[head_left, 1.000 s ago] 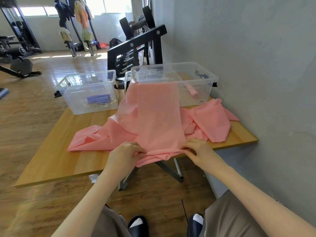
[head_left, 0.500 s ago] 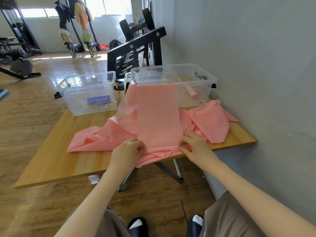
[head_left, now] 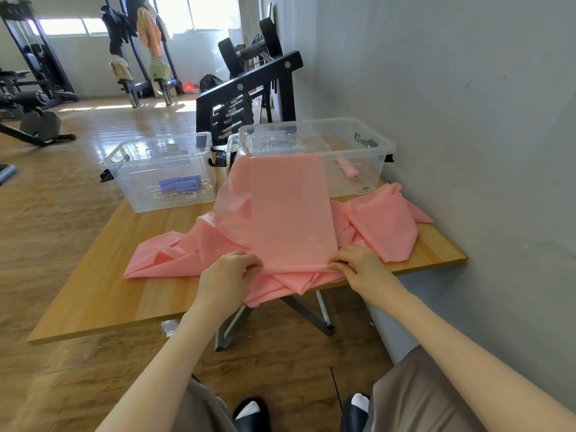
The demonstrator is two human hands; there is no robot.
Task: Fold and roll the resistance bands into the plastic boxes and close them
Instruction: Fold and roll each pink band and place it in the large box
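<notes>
A long pink resistance band (head_left: 290, 210) runs flat from the rim of the right clear plastic box (head_left: 378, 157) down to the table's front edge, over a heap of more pink band. My left hand (head_left: 229, 275) pinches its near left corner and my right hand (head_left: 358, 265) pinches its near right corner. A small rolled pink band (head_left: 349, 169) lies inside the right box. The left clear box (head_left: 162, 173) holds rolled purple bands (head_left: 179, 183). Both boxes stand open.
The wooden table (head_left: 93, 294) stands against a grey wall (head_left: 467, 120) on its right. A black dumbbell rack (head_left: 249, 98) is behind the boxes. Gym machines (head_left: 34, 88) stand far left on the wooden floor.
Both hands have shifted slightly away from me along the near end of the band, taking the fold with them. The boxes have not moved.
</notes>
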